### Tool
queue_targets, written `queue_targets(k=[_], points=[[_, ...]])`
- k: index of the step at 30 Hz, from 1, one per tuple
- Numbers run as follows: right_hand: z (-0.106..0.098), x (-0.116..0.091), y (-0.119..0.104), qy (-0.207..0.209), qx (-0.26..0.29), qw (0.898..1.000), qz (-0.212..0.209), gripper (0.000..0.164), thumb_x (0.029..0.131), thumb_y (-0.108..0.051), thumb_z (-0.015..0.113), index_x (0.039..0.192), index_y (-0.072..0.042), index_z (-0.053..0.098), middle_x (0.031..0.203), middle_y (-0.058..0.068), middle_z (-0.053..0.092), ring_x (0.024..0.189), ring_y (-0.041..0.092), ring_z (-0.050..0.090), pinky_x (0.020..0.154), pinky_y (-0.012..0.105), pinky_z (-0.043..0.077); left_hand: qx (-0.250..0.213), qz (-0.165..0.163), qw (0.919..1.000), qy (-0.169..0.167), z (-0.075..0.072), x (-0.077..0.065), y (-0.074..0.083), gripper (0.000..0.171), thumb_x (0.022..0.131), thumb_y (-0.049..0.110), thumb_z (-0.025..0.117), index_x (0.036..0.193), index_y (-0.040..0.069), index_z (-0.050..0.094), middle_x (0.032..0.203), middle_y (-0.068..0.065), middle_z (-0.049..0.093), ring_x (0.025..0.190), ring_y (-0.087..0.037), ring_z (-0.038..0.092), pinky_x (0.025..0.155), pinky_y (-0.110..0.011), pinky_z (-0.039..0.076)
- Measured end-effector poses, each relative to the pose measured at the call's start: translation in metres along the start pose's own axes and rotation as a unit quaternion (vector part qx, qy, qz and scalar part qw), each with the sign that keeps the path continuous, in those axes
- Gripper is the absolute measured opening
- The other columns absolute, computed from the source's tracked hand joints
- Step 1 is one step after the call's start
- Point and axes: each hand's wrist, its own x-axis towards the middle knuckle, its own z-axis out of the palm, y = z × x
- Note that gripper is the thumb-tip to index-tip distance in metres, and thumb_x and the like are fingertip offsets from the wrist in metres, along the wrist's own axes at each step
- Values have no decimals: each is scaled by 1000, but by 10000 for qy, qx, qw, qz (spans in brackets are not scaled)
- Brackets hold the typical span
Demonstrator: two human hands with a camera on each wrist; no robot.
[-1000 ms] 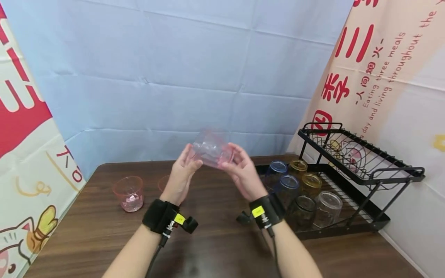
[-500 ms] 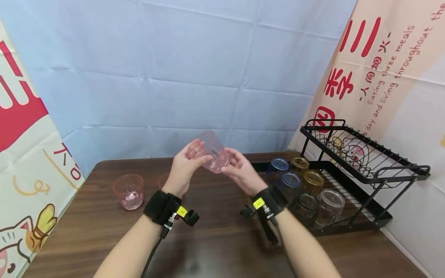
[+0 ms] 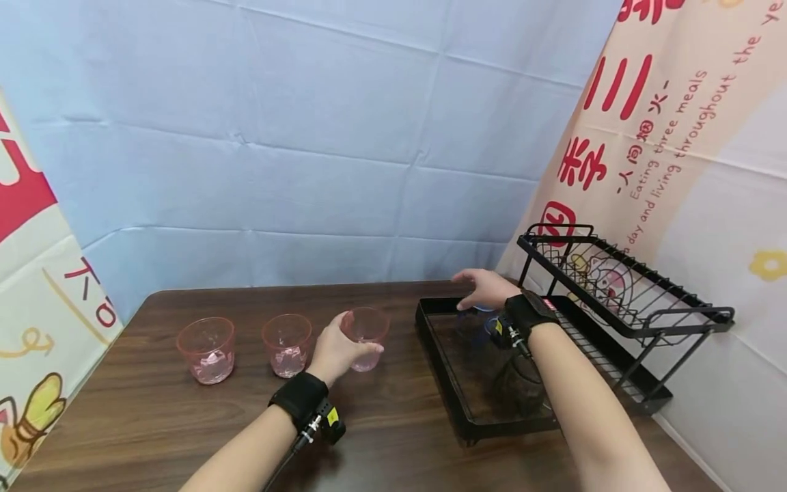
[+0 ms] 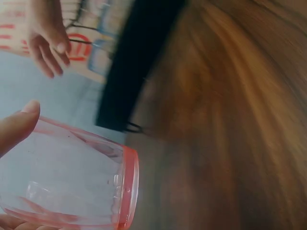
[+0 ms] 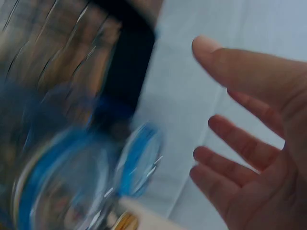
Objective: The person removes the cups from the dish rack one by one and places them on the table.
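My left hand (image 3: 337, 348) has its thumb and fingers around a clear pink drinking glass (image 3: 372, 326). The glass is upright, its base right at the tabletop. In the left wrist view, the thumb lies along one side of that glass (image 4: 72, 172), with fingertips showing on the other. Over the far end of the rack's lower tray, my right hand (image 3: 486, 288) holds nothing, thumb and fingers spread apart. In the right wrist view, a blue glass (image 5: 140, 160) and a larger-looking blue glass (image 5: 72, 187) are beside it, blurred. My right wrist and forearm hide part of the tray's glasses.
Two pink glasses (image 3: 208, 350) (image 3: 287, 345) stand upright to the left of my left hand. The black two-tier rack's tray (image 3: 439, 369) bears upside-down glasses, including a dark grey one (image 3: 522, 386). Its upper wire shelf (image 3: 621, 280) juts up at the right.
The pink glass, earlier tilted in both hands, is now upright and lower, in my left hand alone. My right hand has let go and moved right, over the rack's tray.
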Motion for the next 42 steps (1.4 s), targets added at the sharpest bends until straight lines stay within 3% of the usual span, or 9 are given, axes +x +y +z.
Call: queue_targets(k=[4, 9, 15, 22, 27, 34, 36, 40, 42], points=[[9, 10, 29, -203, -514, 9971, 529, 72, 85, -13, 83, 145, 7, 49, 147, 32, 48, 134, 49, 46, 107, 59, 43, 283, -50, 9995, 95, 7, -1, -19, 98, 70, 23, 97, 148, -7, 46, 138, -27, 59, 125, -41, 58, 102, -52, 49], [17, 20, 49, -117, -1138, 9913, 650, 80, 79, -17, 88, 144, 8, 49, 140, 35, 52, 128, 49, 51, 102, 57, 47, 284, -67, 9996, 47, 13, -2, -29, 99, 70, 22, 97, 148, -7, 45, 139, -26, 59, 126, -41, 57, 101, -52, 50], [14, 23, 46, -81, -1410, 9874, 718, 72, 77, -12, 87, 139, 9, 55, 134, 35, 57, 120, 47, 57, 96, 55, 50, 92, 3, 9999, 68, 20, -8, -30, 98, 70, 18, 97, 149, -8, 44, 139, -26, 58, 127, -41, 56, 103, -53, 48], [12, 24, 49, -137, -1541, 9848, 787, 64, 75, -3, 84, 133, 7, 61, 125, 32, 62, 99, 35, 60, 82, 45, 53, 100, 4, 9999, 97, 24, -12, -34, 99, 70, 17, 97, 148, -9, 43, 137, -25, 60, 123, -40, 58, 102, -52, 48], [16, 25, 51, -218, -1513, 9848, 821, 62, 76, -1, 84, 133, 8, 60, 123, 32, 63, 98, 35, 60, 81, 44, 53, 156, 9, 9998, 146, 29, -13, -42, 98, 70, 20, 97, 148, -7, 44, 134, -25, 61, 122, -39, 59, 101, -52, 50], [13, 11, 43, -53, -1526, 9861, 661, 59, 74, 3, 84, 128, 10, 62, 115, 30, 64, 96, 35, 61, 79, 45, 54, 399, 261, 9987, 179, 29, -12, -39, 103, 67, 25, 99, 146, -10, 44, 130, -29, 62, 119, -42, 61, 98, -55, 52], [13, 6, 39, 144, -1576, 9861, 512, 57, 74, 5, 84, 127, 9, 63, 115, 30, 63, 97, 37, 61, 79, 47, 55, 494, 248, 9984, 89, 26, -13, -38, 113, 66, 29, 99, 152, -10, 36, 126, -29, 64, 117, -42, 62, 95, -53, 53], [1, -5, 14, 553, -1762, 9828, -7, 55, 74, 7, 84, 125, 8, 64, 119, 32, 59, 103, 43, 60, 82, 53, 55, 667, 239, 9975, -62, 10, -11, -23, 136, 67, 41, 97, 162, -4, 11, 89, -18, 70, 89, -32, 70, 76, -43, 56], [-9, -9, -7, 849, -1820, 9791, -323, 54, 76, 6, 83, 126, 8, 63, 123, 32, 57, 108, 46, 59, 85, 56, 55, 668, 408, 9969, 10, -3, -8, -9, 140, 68, 48, 95, 164, 1, 6, 93, -19, 71, 92, -31, 70, 77, -41, 56]])
